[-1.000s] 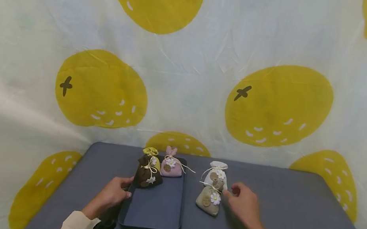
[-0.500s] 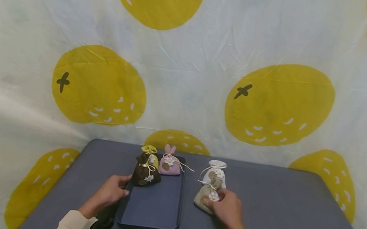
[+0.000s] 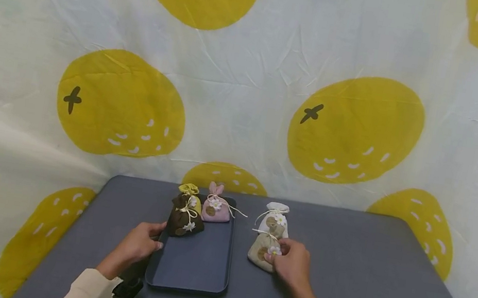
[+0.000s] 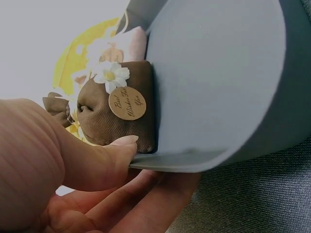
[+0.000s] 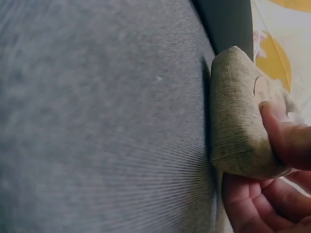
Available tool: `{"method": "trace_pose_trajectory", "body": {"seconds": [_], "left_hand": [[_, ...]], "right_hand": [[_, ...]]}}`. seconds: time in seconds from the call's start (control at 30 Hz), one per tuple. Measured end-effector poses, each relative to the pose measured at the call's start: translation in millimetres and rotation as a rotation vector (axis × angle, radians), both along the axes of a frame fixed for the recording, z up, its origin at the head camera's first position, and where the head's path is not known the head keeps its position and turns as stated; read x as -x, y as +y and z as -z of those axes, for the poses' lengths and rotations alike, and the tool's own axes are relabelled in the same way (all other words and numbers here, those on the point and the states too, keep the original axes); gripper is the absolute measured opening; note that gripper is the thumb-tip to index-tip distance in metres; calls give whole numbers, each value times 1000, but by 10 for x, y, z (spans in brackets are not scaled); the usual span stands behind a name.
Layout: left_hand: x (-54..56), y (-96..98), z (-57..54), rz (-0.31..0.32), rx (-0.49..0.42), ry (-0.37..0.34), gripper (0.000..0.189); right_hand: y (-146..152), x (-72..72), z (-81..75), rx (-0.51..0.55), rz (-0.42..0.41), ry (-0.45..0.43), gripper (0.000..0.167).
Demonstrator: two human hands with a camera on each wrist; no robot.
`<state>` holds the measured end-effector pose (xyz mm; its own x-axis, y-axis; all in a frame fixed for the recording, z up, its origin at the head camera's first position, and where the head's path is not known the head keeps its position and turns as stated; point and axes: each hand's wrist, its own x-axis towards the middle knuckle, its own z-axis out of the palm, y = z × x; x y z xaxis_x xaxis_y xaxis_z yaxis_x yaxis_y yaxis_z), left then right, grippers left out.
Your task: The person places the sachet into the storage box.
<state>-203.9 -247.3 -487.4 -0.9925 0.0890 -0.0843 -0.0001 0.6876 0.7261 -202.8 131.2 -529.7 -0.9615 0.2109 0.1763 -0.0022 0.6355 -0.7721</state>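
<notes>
My left hand [image 3: 138, 243] pinches the left rim of a dark grey tray [image 3: 193, 272], thumb inside and fingers under the edge in the left wrist view. At the tray's far end lie a brown drawstring pouch [image 4: 116, 128], a yellow pouch [image 3: 198, 206] partly hidden behind it, and a pink pouch [image 3: 216, 213]. Right of the tray, my right hand [image 3: 294, 267] pinches a beige drawstring pouch [image 5: 235, 116] with a flower and round tag, thumb on top and fingers at its side. A white pouch [image 3: 276, 211] lies just behind the beige one, partly covered by it.
The grey cloth-covered table [image 3: 368, 284] stretches away to the right of the pouches. Behind it hangs a white curtain [image 3: 235, 112] printed with large yellow fruit shapes, reaching the table's far edge.
My right hand has moved left onto the beige pouch and now pinches it; one second ago it was beside the pouches with fingers apart. The left hand has kept the tray rim.
</notes>
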Motion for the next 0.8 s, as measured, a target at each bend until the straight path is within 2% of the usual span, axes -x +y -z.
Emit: {"method": "trace_pose_trajectory", "body": {"seconds": [0.17,0.3,0.8], "left_hand": [[-4,14,-1,0,-4,-12,64],[4,10,-3,4,-9,1,64],[9,-15,6,10,7,-3,64]], "right_hand": [[1,-10,45,3,7,35,32],[-8,-10,35,-6,4,99,28],[-132,-20,-208,-80,8,420,28]]}}
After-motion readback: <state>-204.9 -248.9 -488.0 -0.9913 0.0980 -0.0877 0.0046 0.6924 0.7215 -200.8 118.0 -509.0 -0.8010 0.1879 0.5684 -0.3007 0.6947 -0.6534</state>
